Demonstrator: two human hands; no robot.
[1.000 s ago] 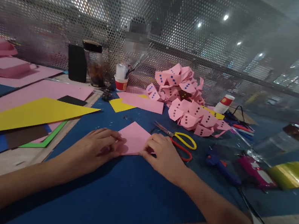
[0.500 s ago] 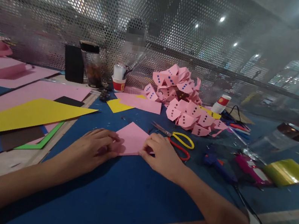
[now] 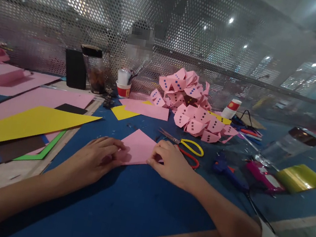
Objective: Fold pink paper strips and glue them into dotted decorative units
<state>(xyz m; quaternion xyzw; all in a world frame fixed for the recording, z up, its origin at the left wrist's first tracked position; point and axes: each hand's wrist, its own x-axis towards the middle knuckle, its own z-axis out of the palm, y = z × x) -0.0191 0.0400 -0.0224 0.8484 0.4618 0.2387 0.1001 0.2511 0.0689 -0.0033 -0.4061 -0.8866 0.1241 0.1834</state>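
Note:
A sheet of pink paper [image 3: 138, 147], showing as a triangle with its point away from me, lies on the blue tabletop [image 3: 131, 207]. My left hand [image 3: 105, 152] pinches its left corner between thumb and fingers. At the right corner, my right hand [image 3: 168, 158] grips the paper in the same way, its fingers curled. The corners themselves are hidden by my fingers. Just beyond my right hand lie scissors [image 3: 191, 146] with one yellow and one red handle loop, blades pointing left.
Behind stands a pile of folded pink paper pieces [image 3: 184, 86] with printed squares. Right are a blue glue gun [image 3: 230, 173], a magenta tool [image 3: 265, 177] and a clear jar [image 3: 292, 147]. Left are a yellow sheet [image 3: 29, 125], a lidded jar [image 3: 95, 69] and a paper cup [image 3: 123, 89].
Both hands keep their grip on the pink paper, which looks the same. The whole view has shifted slightly.

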